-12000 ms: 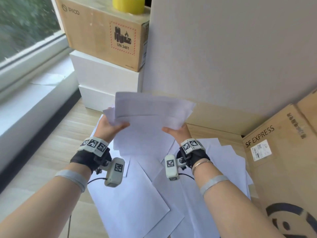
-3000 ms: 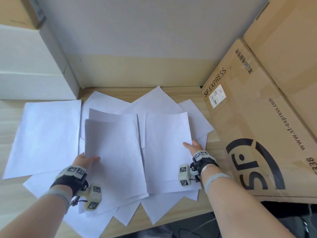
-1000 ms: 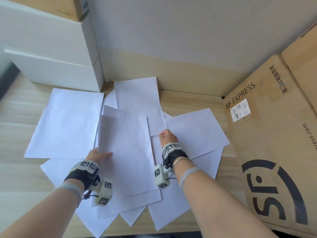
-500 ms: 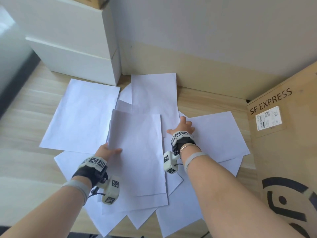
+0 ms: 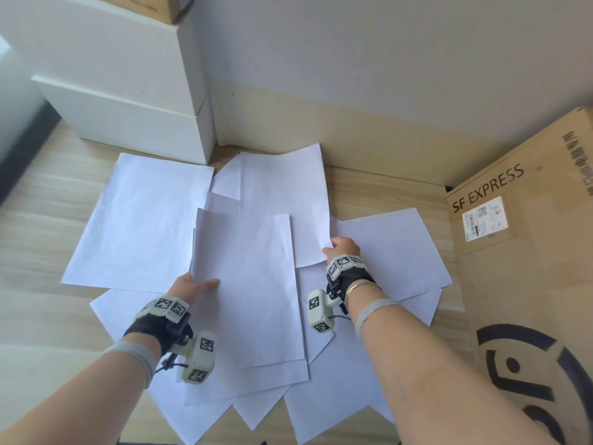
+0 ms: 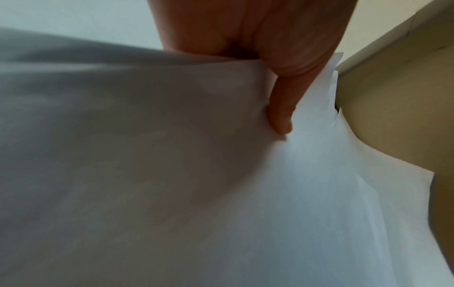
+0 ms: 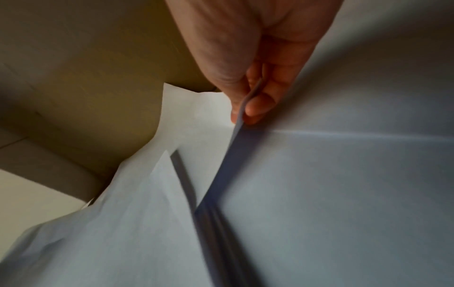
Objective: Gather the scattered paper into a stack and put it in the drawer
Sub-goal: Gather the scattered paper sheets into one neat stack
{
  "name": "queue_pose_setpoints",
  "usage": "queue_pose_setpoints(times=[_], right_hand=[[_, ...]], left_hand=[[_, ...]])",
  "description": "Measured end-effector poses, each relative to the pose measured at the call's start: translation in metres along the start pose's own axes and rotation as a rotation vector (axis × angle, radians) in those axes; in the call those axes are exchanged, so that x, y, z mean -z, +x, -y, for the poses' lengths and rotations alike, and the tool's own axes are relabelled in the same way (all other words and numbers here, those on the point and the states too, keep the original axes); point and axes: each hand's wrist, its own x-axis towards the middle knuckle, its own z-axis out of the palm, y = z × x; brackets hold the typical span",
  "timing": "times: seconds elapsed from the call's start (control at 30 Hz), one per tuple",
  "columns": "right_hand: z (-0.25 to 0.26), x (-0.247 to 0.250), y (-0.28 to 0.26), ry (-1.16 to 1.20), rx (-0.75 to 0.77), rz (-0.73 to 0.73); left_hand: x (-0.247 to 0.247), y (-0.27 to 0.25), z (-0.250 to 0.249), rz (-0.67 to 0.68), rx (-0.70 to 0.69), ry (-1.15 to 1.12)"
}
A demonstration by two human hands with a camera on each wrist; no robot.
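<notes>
Several white paper sheets lie scattered on the wooden desk (image 5: 38,226). My left hand (image 5: 192,285) grips the left edge of a small stack of sheets (image 5: 247,284), thumb on top (image 6: 280,116), the stack tilted up off the desk. My right hand (image 5: 341,248) pinches the lower right corner of a single sheet (image 5: 282,200) that reaches toward the wall; in the right wrist view the sheet's edge (image 7: 243,108) sits between thumb and finger. One sheet (image 5: 141,223) lies flat to the left, others (image 5: 394,248) to the right. No drawer is in view.
White boxes (image 5: 128,101) stand stacked at the back left with a brown carton on top. A large SF Express cardboard box (image 5: 526,284) stands along the right. The wall (image 5: 385,75) closes the back. The desk's front edge runs under my arms.
My right hand has closed from lying flat on the papers to pinching the corner of the far sheet. My left hand still holds the stack, little moved.
</notes>
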Motion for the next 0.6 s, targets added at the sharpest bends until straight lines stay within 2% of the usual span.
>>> queue_pose_setpoints(times=[0.2,0.33,0.43,0.53,0.6], right_hand=[[-0.042,0.016,-0.021,-0.114,-0.016,0.054],[-0.059,0.010,-0.036,-0.175,-0.013,0.161],[-0.057,0.004,-0.050,-0.157,0.030,0.279],[-0.040,-0.005,-0.068,-0.262,0.098,0.333],[-0.028,-0.012,-0.075,-0.300,0.083,0.384]], left_hand=[[0.002,-0.001,0.002,0.022,0.015,-0.037],[0.003,-0.004,-0.003,0.032,0.001,-0.027],[-0.001,-0.003,-0.005,0.033,-0.021,0.016],[-0.007,-0.008,-0.008,0.038,-0.037,0.068],[-0.009,-0.010,-0.010,0.045,-0.036,0.083]])
